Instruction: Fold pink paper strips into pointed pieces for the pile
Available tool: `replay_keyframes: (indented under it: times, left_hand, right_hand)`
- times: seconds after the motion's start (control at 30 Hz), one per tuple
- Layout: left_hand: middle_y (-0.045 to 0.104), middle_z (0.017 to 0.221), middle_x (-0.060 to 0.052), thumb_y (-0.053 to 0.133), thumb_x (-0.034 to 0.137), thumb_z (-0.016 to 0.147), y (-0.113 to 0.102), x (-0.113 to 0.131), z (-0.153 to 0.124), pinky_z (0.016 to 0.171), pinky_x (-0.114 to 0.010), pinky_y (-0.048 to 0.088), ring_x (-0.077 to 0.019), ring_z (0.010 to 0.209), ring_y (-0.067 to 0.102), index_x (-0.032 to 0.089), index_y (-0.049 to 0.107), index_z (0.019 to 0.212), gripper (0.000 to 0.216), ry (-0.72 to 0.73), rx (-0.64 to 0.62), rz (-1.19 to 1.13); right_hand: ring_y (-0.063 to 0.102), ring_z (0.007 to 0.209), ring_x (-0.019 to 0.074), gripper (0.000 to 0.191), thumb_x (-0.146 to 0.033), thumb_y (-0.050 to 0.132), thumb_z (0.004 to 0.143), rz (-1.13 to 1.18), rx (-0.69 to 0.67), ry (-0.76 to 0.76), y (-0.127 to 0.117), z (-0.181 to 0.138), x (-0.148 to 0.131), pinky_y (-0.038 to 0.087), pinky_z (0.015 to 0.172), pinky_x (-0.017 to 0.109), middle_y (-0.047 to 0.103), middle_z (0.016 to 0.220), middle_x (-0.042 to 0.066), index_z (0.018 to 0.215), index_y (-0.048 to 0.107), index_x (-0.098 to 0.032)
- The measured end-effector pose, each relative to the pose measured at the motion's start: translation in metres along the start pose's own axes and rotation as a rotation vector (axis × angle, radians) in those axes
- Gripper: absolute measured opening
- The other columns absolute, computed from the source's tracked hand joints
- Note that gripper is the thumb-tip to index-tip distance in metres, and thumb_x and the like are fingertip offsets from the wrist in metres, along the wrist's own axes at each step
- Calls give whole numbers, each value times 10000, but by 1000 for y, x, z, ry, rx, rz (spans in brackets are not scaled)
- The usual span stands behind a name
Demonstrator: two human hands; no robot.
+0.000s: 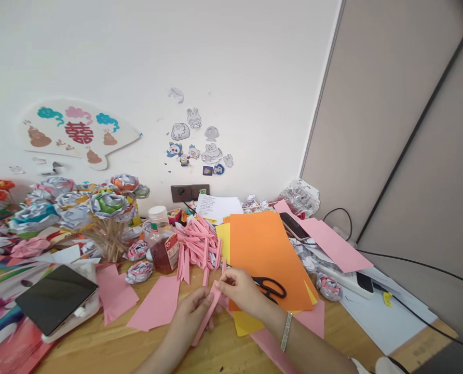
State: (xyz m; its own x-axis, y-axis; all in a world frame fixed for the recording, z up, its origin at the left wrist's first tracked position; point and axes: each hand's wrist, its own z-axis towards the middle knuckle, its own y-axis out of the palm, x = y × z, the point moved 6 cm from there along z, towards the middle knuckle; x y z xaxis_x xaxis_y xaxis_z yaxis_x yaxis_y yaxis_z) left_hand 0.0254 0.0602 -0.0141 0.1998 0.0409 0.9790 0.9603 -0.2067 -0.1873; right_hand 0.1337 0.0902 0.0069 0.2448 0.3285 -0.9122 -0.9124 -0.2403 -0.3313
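A narrow folded pink paper strip [204, 328] slants between both hands above the wooden table. My left hand [194, 311] is closed on its middle, thumb on top. The fingers of my right hand [235, 285] pinch the strip near its upper end. Just beyond the hands lies a heap of folded pink paper strips [198, 241]. Black-handled scissors [270, 288] rest by my right wrist on a stack of orange paper [262, 249], their blades mostly hidden behind that hand. A flat pink sheet [157, 306] lies left of my left hand.
Paper flowers on sticks [109, 208] crowd the left back, beside a bottle of reddish liquid [163, 246]. A tablet [56, 298] lies at left. A phone [294, 226], white sheets [387, 317] and a cable [418, 317] occupy the right. A wall [231, 52] bounds the table behind.
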Motion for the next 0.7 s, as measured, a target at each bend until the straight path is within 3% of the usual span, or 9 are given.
replay_keyframes:
  times: [0.17, 0.7]
  left_hand:
    - [502, 368, 56, 464, 541, 684, 0, -5, 2, 363, -190, 305, -98, 336, 454, 178, 505, 626, 370, 9, 13, 41]
    - [628, 546, 4, 519, 528, 673, 1, -9, 1, 365, -195, 366, -100, 370, 533, 166, 470, 640, 367, -44, -86, -46]
  right_hand:
    - [422, 538, 88, 184, -214, 476, 744, 6, -81, 2, 3, -2, 0, 329, 515, 190, 458, 563, -32, 571, 480, -152]
    - [383, 526, 84, 175, -189, 476, 736, -28, -11, -17, -1, 0, 0, 309, 496, 187, 397, 544, -51, 569, 429, -161]
